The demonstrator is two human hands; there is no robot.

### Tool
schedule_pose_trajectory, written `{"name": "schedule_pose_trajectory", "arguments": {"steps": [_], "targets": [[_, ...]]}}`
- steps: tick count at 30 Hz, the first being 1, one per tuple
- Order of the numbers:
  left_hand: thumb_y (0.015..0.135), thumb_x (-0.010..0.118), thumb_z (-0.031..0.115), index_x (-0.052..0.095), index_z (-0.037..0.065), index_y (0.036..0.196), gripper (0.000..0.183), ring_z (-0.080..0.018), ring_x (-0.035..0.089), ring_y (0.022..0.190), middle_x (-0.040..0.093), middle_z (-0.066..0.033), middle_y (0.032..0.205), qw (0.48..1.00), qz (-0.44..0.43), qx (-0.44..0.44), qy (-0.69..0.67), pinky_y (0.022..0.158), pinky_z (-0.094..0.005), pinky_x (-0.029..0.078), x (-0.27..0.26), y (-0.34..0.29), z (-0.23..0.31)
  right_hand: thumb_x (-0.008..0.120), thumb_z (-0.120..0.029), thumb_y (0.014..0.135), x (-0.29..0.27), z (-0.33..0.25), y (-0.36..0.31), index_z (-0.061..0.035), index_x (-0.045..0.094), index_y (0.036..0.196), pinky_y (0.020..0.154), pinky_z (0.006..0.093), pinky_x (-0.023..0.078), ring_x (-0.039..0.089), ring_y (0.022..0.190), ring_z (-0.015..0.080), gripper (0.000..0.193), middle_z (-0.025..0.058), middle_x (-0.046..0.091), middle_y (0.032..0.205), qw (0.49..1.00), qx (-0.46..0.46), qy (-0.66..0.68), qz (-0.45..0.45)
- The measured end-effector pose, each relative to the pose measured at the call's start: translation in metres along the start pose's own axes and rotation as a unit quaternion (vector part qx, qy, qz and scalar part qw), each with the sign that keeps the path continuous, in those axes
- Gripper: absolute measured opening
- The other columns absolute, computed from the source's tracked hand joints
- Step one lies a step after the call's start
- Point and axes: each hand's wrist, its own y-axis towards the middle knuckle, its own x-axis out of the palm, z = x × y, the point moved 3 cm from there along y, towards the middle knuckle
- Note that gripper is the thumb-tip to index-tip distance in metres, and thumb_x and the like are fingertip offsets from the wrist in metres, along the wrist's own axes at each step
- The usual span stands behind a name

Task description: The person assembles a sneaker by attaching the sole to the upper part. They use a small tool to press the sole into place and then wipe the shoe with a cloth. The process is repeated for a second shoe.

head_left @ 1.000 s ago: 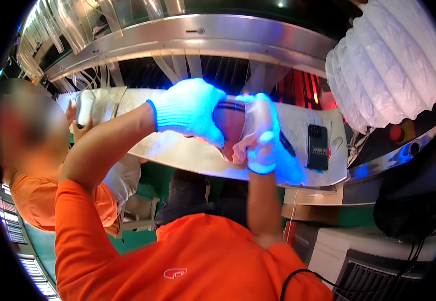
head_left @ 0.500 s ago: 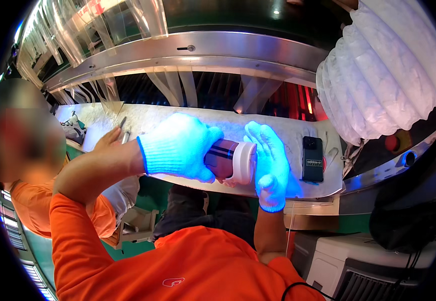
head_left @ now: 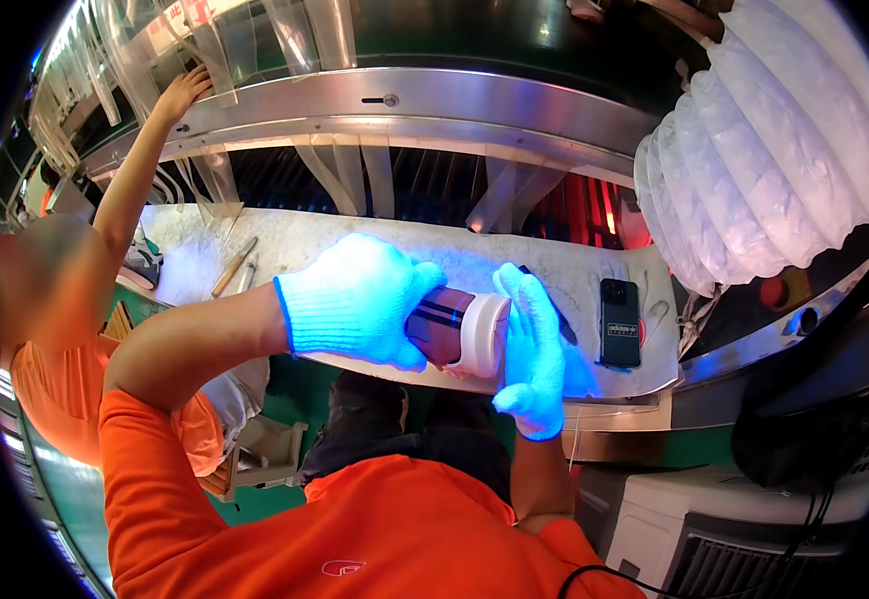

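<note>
My left hand point(head_left: 354, 304), in a white knit glove lit bright blue, is wrapped round a shoe point(head_left: 441, 324). The shoe has a dull brownish-pink upper with dark stripes and a thick white sole part point(head_left: 481, 336) pointing to the right. Beside that white end stands my right hand point(head_left: 534, 349), gloved the same way, its fingers stretched out and the palm facing the shoe. Whether the palm touches the shoe I cannot tell. Partly behind the right fingers lies a slim dark object point(head_left: 561, 317). The left glove hides much of the shoe.
A pale covered bench point(head_left: 404, 235) bears a dark phone point(head_left: 620, 324) and two slim tools point(head_left: 235, 268); another shoe point(head_left: 142, 262) is at its left end. Beyond runs a metal rail point(head_left: 494, 108) with clear strips. A white duct point(head_left: 764, 170) hangs right; a co-worker point(head_left: 60, 389) sits left.
My right hand has come slightly nearer and to the left, uncovering the slim dark object. The co-worker's arm has gone from the bench up to the clear strips. My left hand stays on the shoe.
</note>
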Motion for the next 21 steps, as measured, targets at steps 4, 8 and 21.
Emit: {"name": "schedule_pose_trajectory", "arguments": {"steps": [4,8,21], "targets": [[0.078,0.091,0.052,0.078,0.006,0.122,0.065,-0.0423,0.081,0.092,0.082,-0.0208,0.103,1.0,-0.004,0.012,-0.007,0.081,-0.0506,0.064,0.001,0.003,-0.007,0.105,-0.06,0.067,0.015,-0.013,0.015,0.002,0.023,0.178,0.138,0.0557,0.024,0.032,0.169,0.0407,0.151,0.0236,0.029,0.183,1.0,0.018,-0.023,-0.013],[0.078,0.09,0.055,0.078,0.005,0.122,0.068,-0.0425,0.08,0.09,0.082,-0.0208,0.102,1.0,-0.002,0.016,0.003,0.081,-0.0507,0.064,-0.004,0.01,-0.007,0.105,-0.06,0.068,0.019,-0.021,0.022,0.0027,0.023,0.178,0.137,0.0562,0.026,0.035,0.167,0.0395,0.151,0.024,0.032,0.182,0.996,0.033,-0.079,-0.003],[0.076,0.093,0.06,0.073,0.009,0.136,0.081,-0.0391,0.082,0.086,0.082,-0.0153,0.104,0.998,-0.047,-0.01,0.031,0.078,-0.0479,0.066,-0.011,0.02,-0.015,0.087,-0.08,0.083,0.035,0.039,0.014,0.0026,0.049,0.162,0.124,0.0571,0.051,0.066,0.142,0.0412,0.12,0.0265,0.065,0.153,0.976,-0.069,0.062,0.195]]}}
